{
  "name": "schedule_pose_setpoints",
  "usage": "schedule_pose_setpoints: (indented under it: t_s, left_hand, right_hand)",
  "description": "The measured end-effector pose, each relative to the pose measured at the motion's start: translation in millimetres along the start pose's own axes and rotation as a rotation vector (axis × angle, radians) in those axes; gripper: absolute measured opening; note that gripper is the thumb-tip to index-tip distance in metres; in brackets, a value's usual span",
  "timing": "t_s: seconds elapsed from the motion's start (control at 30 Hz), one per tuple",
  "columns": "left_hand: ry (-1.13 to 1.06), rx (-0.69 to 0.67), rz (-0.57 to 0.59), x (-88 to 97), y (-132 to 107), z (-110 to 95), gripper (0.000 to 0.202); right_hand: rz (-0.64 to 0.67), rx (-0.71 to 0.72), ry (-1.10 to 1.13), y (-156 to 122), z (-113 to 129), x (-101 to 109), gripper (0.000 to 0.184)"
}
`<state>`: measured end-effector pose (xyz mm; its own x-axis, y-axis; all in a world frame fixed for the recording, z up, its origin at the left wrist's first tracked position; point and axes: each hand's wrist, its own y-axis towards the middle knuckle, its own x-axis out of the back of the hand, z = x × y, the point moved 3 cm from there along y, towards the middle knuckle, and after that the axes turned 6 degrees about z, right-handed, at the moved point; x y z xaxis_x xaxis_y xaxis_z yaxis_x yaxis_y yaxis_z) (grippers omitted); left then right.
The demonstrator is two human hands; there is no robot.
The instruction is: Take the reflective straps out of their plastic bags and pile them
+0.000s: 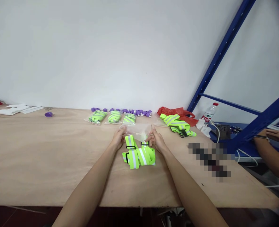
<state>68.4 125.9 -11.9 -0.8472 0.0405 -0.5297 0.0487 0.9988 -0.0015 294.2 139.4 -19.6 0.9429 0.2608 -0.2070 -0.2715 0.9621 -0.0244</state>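
Between my two hands a clear plastic bag [136,130] is stretched sideways above the table. My left hand [119,137] pinches its left edge, and my right hand [156,141] grips its right edge with fingers curled. Just below the bag lies a folded neon-yellow reflective strap [139,157] with grey stripes and black buckles. The upper end of the strap, near my right fingers, is partly covered by the bag; I cannot tell whether it is inside.
Along the wall sit bagged reflective straps [98,116] and several purple caps [139,112]. Loose straps [177,123] lie by a red plastic bag [174,111] at right. A blue metal frame [215,60], a bottle [210,112] and another person's arm [269,151] are further right. White papers [14,109] lie far left.
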Motion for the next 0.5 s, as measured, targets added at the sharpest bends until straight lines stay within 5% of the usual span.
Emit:
schedule_pose_setpoints:
  t_s: [0.17, 0.5]
  left_hand:
    - [0.137, -0.064, 0.144, -6.1, -1.6, 2.9, 0.050]
    - [0.327, -0.139, 0.156, -8.9, -4.1, -2.0, 0.058]
  right_hand:
    - [-0.014, 0.048, 0.067, 1.5, -3.9, -2.4, 0.064]
    - [-0.111, 0.142, 0.062, -1.7, 7.9, 5.3, 0.034]
